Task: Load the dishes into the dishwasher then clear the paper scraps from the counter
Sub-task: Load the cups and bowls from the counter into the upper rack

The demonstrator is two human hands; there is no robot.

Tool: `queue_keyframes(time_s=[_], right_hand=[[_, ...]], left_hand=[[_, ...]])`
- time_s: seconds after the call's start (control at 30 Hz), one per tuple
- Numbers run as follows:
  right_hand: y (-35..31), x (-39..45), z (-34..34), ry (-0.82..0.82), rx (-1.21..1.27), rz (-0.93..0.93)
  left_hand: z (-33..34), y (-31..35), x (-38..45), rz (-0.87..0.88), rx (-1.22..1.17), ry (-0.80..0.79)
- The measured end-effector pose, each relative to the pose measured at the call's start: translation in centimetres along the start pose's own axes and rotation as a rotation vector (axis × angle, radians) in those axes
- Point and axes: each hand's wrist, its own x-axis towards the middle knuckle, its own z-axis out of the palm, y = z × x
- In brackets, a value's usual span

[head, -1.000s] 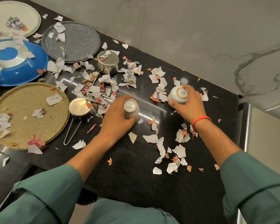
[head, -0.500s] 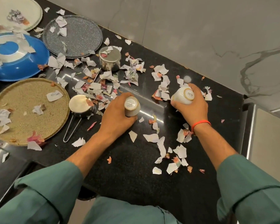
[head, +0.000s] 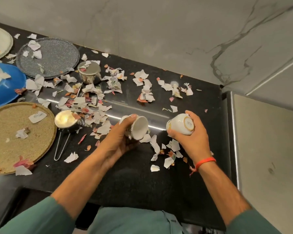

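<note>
The two white cups are the items in hand. Each appears to be glazed ceramic: rigid, light enough for one hand, smooth and likely slippery, and liable to chip if knocked against the stone counter or against each other. The safest hold is judged to be around the body wall, with fingers spread, rather than by the rim.

The left cup [head: 139, 126] is tilted on its side, mouth facing the viewer and to the right, plain white inside. The left hand [head: 119, 141] grips it from beneath and behind, fingers curled round the body, thumb over the top. It is held just above the black counter [head: 134, 179], over the scraps.

The right cup [head: 181, 124] is turned base outward, showing a gold ring and a small printed mark on its foot. The right hand [head: 191, 135] wraps it from the right, fingers curled under, thumb across the top. An orange wrist thread [head: 205, 162] sits at that wrist. The two cups are apart, not touching.

Torn paper scraps [head: 95, 105] cover the counter around and below both cups. Further left lie an upturned steel strainer [head: 66, 119] with a wire handle, a steel pot [head: 90, 74], a tan plate [head: 44, 142], a blue bowl [head: 10, 88], a speckled grey plate [head: 57, 56] and a cream plate [head: 2, 41]. The dishwasher is not in view.
</note>
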Motion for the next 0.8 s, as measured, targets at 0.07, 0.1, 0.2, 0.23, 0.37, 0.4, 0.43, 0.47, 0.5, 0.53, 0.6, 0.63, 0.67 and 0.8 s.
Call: queue_keyframes(time_s=[0.07,0.1,0.2,0.23,0.37,0.4,0.43,0.47,0.5,0.53,0.6,0.63,0.67,0.8], right_hand=[[0.3,-1.4,-0.7,0.022,0.003,0.007],[0.5,-2.1,-1.0,0.029,0.008,0.012],[1.2,-4.0,-1.9,0.065,0.029,0.036],[1.5,-4.6,-2.2,0.082,0.042,0.050],[2.7,-6.6,-3.2,0.117,0.035,0.072],[3.0,-7.0,-3.5,0.125,0.034,0.074],[3.1,-7.4,-3.8,0.136,0.035,0.075],[3.3,-7.8,-4.1,0.148,0.037,0.076],[3.5,-8.3,-4.6,0.166,0.040,0.079],[3.6,-8.9,-5.1,0.183,0.042,0.085],[3.8,-10.1,-6.2,0.209,0.054,0.092],[3.9,-10.7,-6.6,0.214,0.064,0.095],[4.2,-11.5,-7.3,0.223,0.076,0.098],[6.0,-15.8,-10.1,0.261,0.095,0.128]], left_hand=[[0.4,-0.7,-0.1,0.015,0.096,-0.036],[0.5,-1.1,0.0,0.033,0.139,-0.049],[0.7,-1.9,0.4,0.077,0.254,-0.036],[0.7,-2.1,0.7,0.107,0.303,-0.032],[2.2,-2.5,0.3,0.254,0.582,-0.043],[2.7,-2.6,0.0,0.280,0.637,-0.053],[3.1,-2.7,-0.2,0.302,0.673,-0.071],[3.6,-2.9,-0.5,0.315,0.698,-0.092],[4.2,-3.2,-0.8,0.323,0.721,-0.118],[4.9,-3.5,-1.2,0.327,0.740,-0.144],[6.2,-4.2,-1.9,0.329,0.767,-0.192],[6.8,-4.6,-2.2,0.329,0.776,-0.211],[7.6,-5.0,-2.6,0.328,0.788,-0.236],[10.4,-7.8,-4.6,0.303,0.855,-0.338]])
